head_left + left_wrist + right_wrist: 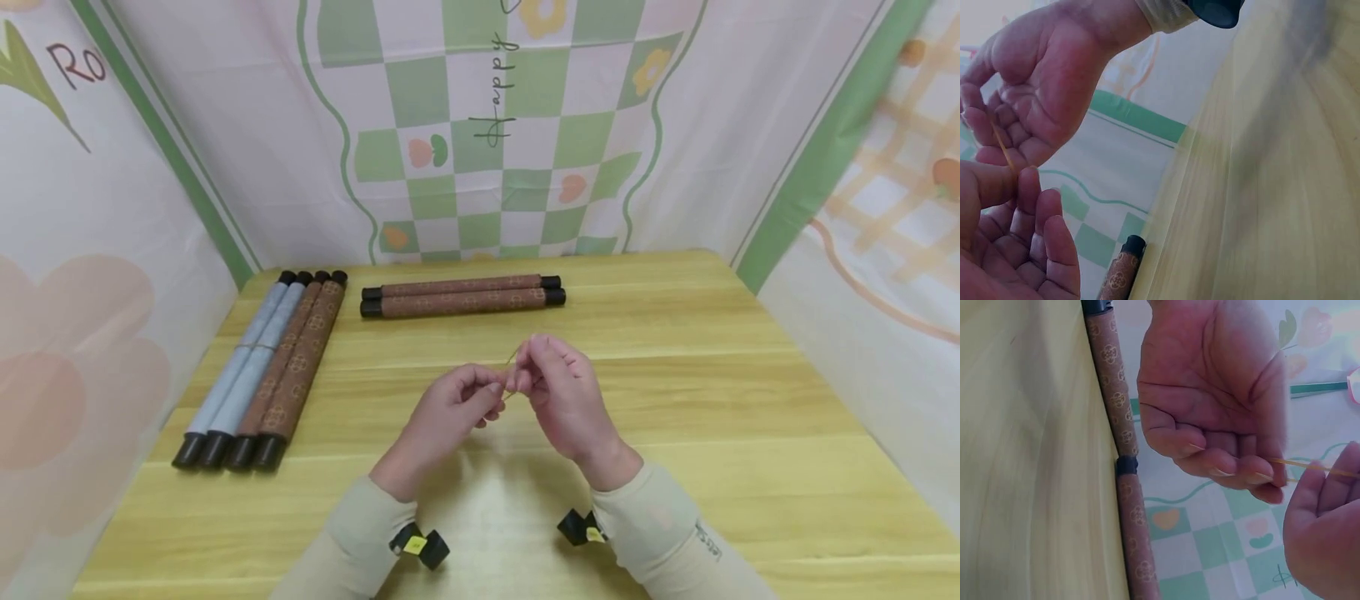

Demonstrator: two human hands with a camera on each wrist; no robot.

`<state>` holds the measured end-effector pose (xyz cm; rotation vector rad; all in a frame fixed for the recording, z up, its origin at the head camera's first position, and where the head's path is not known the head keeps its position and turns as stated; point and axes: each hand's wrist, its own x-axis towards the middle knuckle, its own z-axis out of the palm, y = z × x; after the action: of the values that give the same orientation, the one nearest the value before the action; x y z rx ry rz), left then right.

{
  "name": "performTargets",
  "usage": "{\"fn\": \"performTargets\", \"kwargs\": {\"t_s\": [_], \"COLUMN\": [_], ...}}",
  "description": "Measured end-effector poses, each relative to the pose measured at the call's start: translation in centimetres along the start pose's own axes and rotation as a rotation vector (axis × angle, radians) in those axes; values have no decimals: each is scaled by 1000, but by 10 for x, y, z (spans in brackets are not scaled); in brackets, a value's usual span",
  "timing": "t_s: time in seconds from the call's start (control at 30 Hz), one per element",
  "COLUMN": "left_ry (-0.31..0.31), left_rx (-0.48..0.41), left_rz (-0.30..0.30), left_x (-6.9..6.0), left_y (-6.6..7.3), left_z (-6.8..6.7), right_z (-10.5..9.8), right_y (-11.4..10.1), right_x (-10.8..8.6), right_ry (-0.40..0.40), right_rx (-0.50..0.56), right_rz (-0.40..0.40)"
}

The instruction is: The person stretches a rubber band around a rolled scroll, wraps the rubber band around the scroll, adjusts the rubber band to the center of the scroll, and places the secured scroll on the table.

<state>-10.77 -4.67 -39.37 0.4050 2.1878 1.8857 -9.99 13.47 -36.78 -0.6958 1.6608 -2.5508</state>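
Observation:
My left hand (457, 404) and right hand (562, 392) meet above the middle of the table in the head view. Between them runs a thin yellow-orange rubber band (1316, 467); two strands of it show in the right wrist view. Thumb and fingertips of the left hand pinch one end. The right hand's fingertips grip the other end, partly hidden behind the fingers. In the left wrist view the rubber band (1002, 144) looks taut. Beyond the hands lie two brown patterned scrolls (465, 302) with black end caps, side by side.
At the table's left lie two light blue scrolls (243, 371) with a thin band across them, beside two brown scrolls (300, 362). The wooden table (712, 400) is enclosed by printed curtains (277, 133) at the back and sides. A small black camera hangs at each wrist.

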Motion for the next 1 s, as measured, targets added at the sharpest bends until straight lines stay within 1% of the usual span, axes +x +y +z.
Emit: {"fn": "performTargets", "kwargs": {"t_s": [0.07, 0.13, 0.23, 0.3, 0.37, 0.47, 0.53, 0.6, 0.63, 0.73, 0.83, 0.9, 1.0], "left_ry": [-15, -1, 63, 112, 162, 231, 261, 253, 239, 163, 91, 60, 27], "left_rx": [35, 41, -2, -45, -79, -114, -127, -118, -102, -30, 25, 44, 74], "left_rz": [-4, -13, -40, -55, -66, -79, -92, -103, -104, -106, -99, -99, -75], "left_x": [0, 0, 1, 2, 4, 6, 7, 8, 8, 9, 10, 11, 14], "left_y": [2, 4, 6, 7, 6, 5, 5, 5, 6, 6, 6, 6, 6], "left_z": [1, 2, 1, 0, -2, -3, -4, -3, -2, 0, 0, -2, -5], "right_z": [0, 1, 1, 2, 3, 4, 5, 6, 7, 7, 5, 3, 0], "right_y": [0, -1, -2, -3, -5, -7, -9, -8, -8, -6, -4, -3, -2], "right_x": [0, 0, -1, -2, -3, -3, -3, -2, -2, -2, -2, -2, -2], "right_ry": [-43, -84, -120, -126, -113, -83, -70, -73, -78, -98, -90, -75, -41], "right_rx": [33, 51, 54, 29, -5, -44, -35, -21, -16, -28, -54, -76, -103], "right_rz": [4, 30, 81, 84, 48, -73, -143, -157, -141, -48, 45, 81, 112]}}
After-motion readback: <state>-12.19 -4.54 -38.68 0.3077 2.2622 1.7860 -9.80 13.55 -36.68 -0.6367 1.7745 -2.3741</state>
